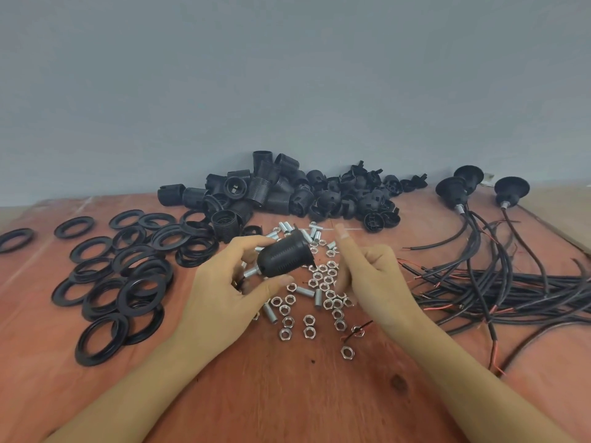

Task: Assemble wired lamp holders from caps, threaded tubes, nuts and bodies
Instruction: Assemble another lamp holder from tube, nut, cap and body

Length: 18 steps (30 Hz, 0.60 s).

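My left hand [220, 292] grips a black threaded lamp holder body [284, 254] above the table, thumb under it and fingers over it. A short silver threaded tube [252, 272] sticks out of its lower left end. My right hand [374, 279] hovers just right of the body without touching it. Its index finger points up, the other fingers are loosely curled, and nothing shows in it. Loose silver nuts [319, 292] and threaded tubes [305, 233] lie scattered under both hands.
Black threaded bodies [243, 190] and caps [351, 193] are piled at the back against the wall. Several black rings [128, 273] cover the left of the wooden table [287, 394]. Black and red wires [511, 282] run from assembled holders [457, 187] at the back right.
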Each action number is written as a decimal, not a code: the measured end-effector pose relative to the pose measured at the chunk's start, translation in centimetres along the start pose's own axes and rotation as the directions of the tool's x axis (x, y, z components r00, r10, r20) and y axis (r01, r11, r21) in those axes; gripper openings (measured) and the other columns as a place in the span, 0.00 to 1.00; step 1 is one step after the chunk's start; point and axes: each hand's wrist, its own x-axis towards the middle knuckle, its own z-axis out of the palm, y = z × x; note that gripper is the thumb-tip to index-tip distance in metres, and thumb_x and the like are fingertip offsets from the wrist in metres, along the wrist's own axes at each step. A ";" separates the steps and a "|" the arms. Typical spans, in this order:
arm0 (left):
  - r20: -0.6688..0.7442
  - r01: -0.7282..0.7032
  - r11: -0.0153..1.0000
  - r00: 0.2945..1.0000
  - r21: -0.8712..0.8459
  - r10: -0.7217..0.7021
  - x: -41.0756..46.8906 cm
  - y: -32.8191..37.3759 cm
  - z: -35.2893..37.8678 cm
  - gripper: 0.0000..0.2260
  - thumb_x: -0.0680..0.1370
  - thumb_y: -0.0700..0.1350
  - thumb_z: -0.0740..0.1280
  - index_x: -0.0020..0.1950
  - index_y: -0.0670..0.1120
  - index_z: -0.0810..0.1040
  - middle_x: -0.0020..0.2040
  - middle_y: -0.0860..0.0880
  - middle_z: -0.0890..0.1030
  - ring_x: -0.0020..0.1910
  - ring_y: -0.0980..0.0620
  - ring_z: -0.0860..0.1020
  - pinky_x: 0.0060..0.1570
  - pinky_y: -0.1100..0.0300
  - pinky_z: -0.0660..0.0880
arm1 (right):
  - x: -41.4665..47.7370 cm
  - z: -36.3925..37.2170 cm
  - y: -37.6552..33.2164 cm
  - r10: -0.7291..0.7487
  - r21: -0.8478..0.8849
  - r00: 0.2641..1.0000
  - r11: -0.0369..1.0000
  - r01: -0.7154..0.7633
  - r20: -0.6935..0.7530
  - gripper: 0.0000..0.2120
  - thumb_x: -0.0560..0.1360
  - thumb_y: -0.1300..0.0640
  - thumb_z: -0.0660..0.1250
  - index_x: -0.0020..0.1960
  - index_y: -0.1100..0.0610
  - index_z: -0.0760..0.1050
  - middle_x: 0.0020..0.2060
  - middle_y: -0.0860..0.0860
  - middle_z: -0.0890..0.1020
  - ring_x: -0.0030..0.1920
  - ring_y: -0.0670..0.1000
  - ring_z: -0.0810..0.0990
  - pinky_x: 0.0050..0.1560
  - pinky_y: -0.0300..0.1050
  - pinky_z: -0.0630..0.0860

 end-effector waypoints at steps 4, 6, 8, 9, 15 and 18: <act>-0.031 -0.005 1.000 1.000 0.016 0.006 0.1 0.1 0.0 0.20 0.69 0.61 0.72 0.59 0.63 0.74 0.49 0.61 0.82 0.41 0.50 0.81 0.43 0.50 0.77 | 0.1 -0.1 0.1 -0.016 0.004 0.999 1.000 0.016 -0.046 0.35 0.73 0.29 0.60 0.30 0.62 0.77 0.22 0.58 0.70 0.23 0.48 0.65 0.27 0.34 0.66; -0.030 -0.028 0.999 0.999 0.033 0.029 0.1 0.4 0.0 0.19 0.69 0.61 0.72 0.59 0.64 0.74 0.50 0.61 0.81 0.44 0.52 0.81 0.44 0.52 0.78 | -0.1 0.3 0.2 0.008 -0.062 0.998 0.998 -0.004 0.062 0.31 0.69 0.28 0.62 0.39 0.57 0.82 0.29 0.60 0.78 0.27 0.48 0.71 0.31 0.36 0.68; -0.023 -0.057 0.997 0.998 0.046 0.058 0.1 0.8 0.0 0.19 0.70 0.61 0.72 0.59 0.65 0.73 0.51 0.62 0.81 0.47 0.56 0.82 0.45 0.55 0.78 | -0.3 0.8 0.3 0.010 -0.091 0.992 0.996 0.002 0.128 0.21 0.68 0.33 0.68 0.47 0.48 0.84 0.35 0.56 0.84 0.32 0.46 0.78 0.37 0.41 0.75; -0.021 -0.066 0.997 0.998 0.048 0.067 0.0 0.9 0.0 0.18 0.71 0.61 0.71 0.60 0.64 0.74 0.51 0.62 0.81 0.48 0.58 0.82 0.46 0.56 0.79 | -0.4 1.0 0.4 0.000 -0.080 0.991 0.997 0.011 0.134 0.17 0.68 0.36 0.71 0.49 0.47 0.84 0.37 0.54 0.85 0.34 0.46 0.79 0.38 0.44 0.76; -0.008 -0.186 0.968 0.982 0.166 0.190 -0.1 1.6 -0.1 0.21 0.75 0.56 0.69 0.67 0.56 0.74 0.48 0.63 0.80 0.36 0.65 0.77 0.39 0.71 0.72 | -0.4 1.8 0.0 0.089 0.342 0.991 0.932 -0.117 0.097 0.18 0.71 0.50 0.73 0.57 0.58 0.78 0.48 0.54 0.86 0.45 0.52 0.86 0.44 0.43 0.81; 0.056 -0.227 0.959 0.974 0.170 0.220 -0.4 2.2 0.0 0.18 0.78 0.55 0.66 0.67 0.55 0.75 0.44 0.63 0.80 0.29 0.64 0.75 0.34 0.75 0.68 | 0.4 0.9 -1.2 0.164 0.627 0.985 0.762 -0.158 0.049 0.23 0.72 0.47 0.68 0.61 0.61 0.75 0.49 0.56 0.85 0.40 0.56 0.85 0.41 0.47 0.82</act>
